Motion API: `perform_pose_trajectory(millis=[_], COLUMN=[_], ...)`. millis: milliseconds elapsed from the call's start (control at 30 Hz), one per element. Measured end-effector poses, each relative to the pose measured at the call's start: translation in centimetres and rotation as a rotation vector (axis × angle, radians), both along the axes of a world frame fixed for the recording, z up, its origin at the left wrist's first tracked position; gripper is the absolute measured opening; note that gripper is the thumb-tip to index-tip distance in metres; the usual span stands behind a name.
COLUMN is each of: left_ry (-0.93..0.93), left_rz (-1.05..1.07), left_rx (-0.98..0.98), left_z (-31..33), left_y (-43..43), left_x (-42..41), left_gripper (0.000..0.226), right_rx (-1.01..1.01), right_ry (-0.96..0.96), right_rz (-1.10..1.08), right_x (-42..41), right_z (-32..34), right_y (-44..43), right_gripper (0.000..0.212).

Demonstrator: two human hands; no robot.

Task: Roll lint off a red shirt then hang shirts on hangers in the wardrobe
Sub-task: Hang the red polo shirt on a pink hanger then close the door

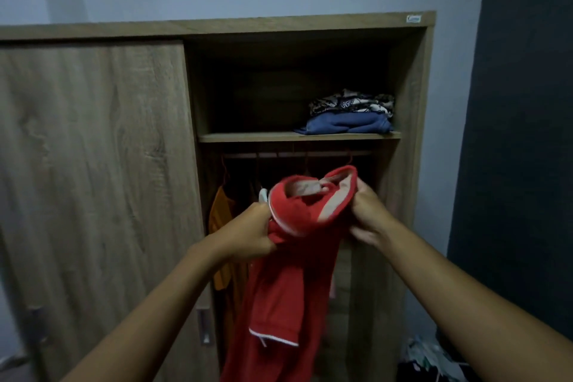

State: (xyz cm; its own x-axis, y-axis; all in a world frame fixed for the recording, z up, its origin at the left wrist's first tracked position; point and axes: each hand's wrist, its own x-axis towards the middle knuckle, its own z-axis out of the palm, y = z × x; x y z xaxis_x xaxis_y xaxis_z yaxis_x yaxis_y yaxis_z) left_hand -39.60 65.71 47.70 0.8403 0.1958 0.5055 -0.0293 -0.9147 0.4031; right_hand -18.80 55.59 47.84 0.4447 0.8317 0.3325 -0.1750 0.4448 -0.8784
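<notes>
Wardrobe [412, 87] of wood-grain laminate filled most of the view, boxy and square-edged, its sliding door [93, 164] drawn across the left half and the right half standing open. Inside, a flat shelf [248, 137] carried a folded blue garment [347, 124] with a crumpled black-and-white patterned cloth [352, 102] on top, both at the shelf's right end. Under the shelf ran a thin horizontal rail [297, 154], from which an orange garment [220, 226] hung at the left on a slim red hanger hook. In front of the open section was the red shirt [291, 288], a soft knit with narrow white piping along the collar and sleeve hem; it hung limp, its long axis running nearly straight down from the hands, the collar end uppermost and bunched into a loop that showed the paler inside of the fabric. The left hand [248, 234] was closed in a fist around the gathered cloth just below the collar, with a bit of white plastic [263, 195] poking out above the knuckles; what it belonged to could not be told. The right hand [369, 214] pinched the collar's right edge, fingers curled in.
</notes>
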Motion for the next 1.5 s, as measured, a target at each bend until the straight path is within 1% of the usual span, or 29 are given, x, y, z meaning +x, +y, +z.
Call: perform_pose_trajectory(millis=[33, 67, 100, 200, 267, 333, 367, 433, 467, 500, 567, 633, 700, 767, 833, 900, 933, 1000, 1067, 1100, 1167, 1233, 1300, 1367, 1433, 1500], left_ry=[0.026, 0.037, 0.039, 0.026, 0.026, 0.039, 0.046, 0.057, 0.058, 0.069, 0.091, 0.069, -0.030, -0.173, -0.275, -0.317, -0.322, -0.350, -0.365, -0.343, -0.293, -0.261, -0.222, -0.232, -0.247, -0.227], left_rz=[-0.021, -0.034, -0.052, -0.066, -0.014, 0.080, 0.124, 0.195, 0.224, 0.257, 0.329, 0.381, 0.399, 0.339, 0.265, 0.210, 0.184, 0.144, 0.124, 0.119, 0.107, 0.052, 0.037, 0.053, 0.091, 0.110], left_rx=[-0.095, -0.188, -0.269, -0.431, -0.520, -0.568, -0.611, -0.619, -0.555, -0.470, -0.264, -0.142, -0.027, 0.107, 0.172, 0.255, 0.323, 0.502, 0.659, 0.713, 0.788, 0.842, 0.878, 0.878, 0.831, 0.738], left_z=[0.0, 0.1, 0.3, 1.0, 1.0, 1.2, 1.2, 1.3, 1.3, 1.1, 0.6, 0.4, 0.6, 1.1, 1.4, 1.7, 1.9, 2.2, 2.4, 2.5, 2.7, 2.8, 2.9, 3.1, 3.4, 3.6], left_y=[-0.1, -0.1, -0.3, -0.5, -0.1, 0.0, -0.2, -1.1, -1.7, -2.3, -2.8, -2.9, -3.0, -3.6, -4.2, -4.5, -4.6, -4.8, -5.0, -5.2, -5.5, -5.4, -5.3, -5.0, -4.5, -3.9], left_x=[-0.5, -0.9, -1.4, -2.1, -1.6, -0.7, -0.3, 0.4, 0.8, 1.1, 2.1, 2.9, 3.5, 3.9, 4.2, 4.7, 5.0, 5.5, 5.9, 6.0, 6.0, 6.0, 6.1, 6.1, 5.9, 5.6], left_gripper=[0.045, 0.054, 0.055, 0.040, 0.041, 0.039, 0.044, 0.065, 0.069, 0.067, 0.051, 0.037, 0.031, 0.025, 0.020, 0.022, 0.026, 0.032, 0.035, 0.037, 0.041, 0.040, 0.037, 0.028, 0.019, 0.017], right_rx=[0.019, 0.028, 0.037, 0.084, 0.108, 0.128, 0.135, 0.152, 0.159, 0.163, 0.160, 0.149, 0.141, 0.120, 0.071, 0.005, -0.030, -0.101, -0.153, -0.172, -0.198, -0.232, -0.261, -0.280, -0.297, -0.380], right_ry=[-0.016, -0.039, -0.076, -0.125, -0.137, -0.215, -0.270, -0.339, -0.353, -0.367, -0.397, -0.424, -0.426, -0.418, -0.435, -0.460, -0.459, -0.452, -0.454, -0.459, -0.459, -0.439, -0.454, -0.470, -0.465, -0.532], right_rz=[-0.056, -0.087, -0.099, -0.105, -0.157, -0.271, -0.333, -0.401, -0.411, -0.419, -0.424, -0.412, -0.398, -0.399, -0.412, -0.393, -0.369, -0.318, -0.277, -0.255, -0.211, -0.175, -0.156, -0.109, 0.023, 0.183], right_x=[0.2, 0.3, 0.3, 0.1, -0.4, -0.6, -0.6, -0.6, -0.5, -0.4, -0.2, 0.3, 0.9, 1.6, 2.2, 2.7, 2.9, 3.0, 2.9, 2.9, 2.9, 3.0, 3.0, 3.2, 3.5, 4.3], right_z=[0.5, 0.8, 1.0, 1.1, 1.1, 1.1, 1.0, 1.0, 1.1, 1.2, 1.5, 1.8, 2.1, 2.2, 2.2, 2.2, 2.2, 2.1, 2.0, 2.0, 2.0, 1.9, 1.8, 1.6, 1.0, 0.1], right_y=[-0.3, -0.5, -0.7, -0.9, -1.2, -1.4, -1.3, -1.2, -1.2, -1.2, -1.4, -1.6, -2.0, -2.4, -2.7, -2.9, -3.0, -3.3, -3.5, -3.6, -3.3, -3.0, -2.7, -2.5, -2.5, -2.7], right_gripper=[0.014, 0.013, 0.013, 0.015, 0.013, 0.011, 0.013, 0.015, 0.016, 0.017, 0.021, 0.025, 0.026, 0.026, 0.020, 0.015, 0.017, 0.023, 0.023, 0.023, 0.021, 0.013, 0.009, 0.009, 0.015, 0.028])
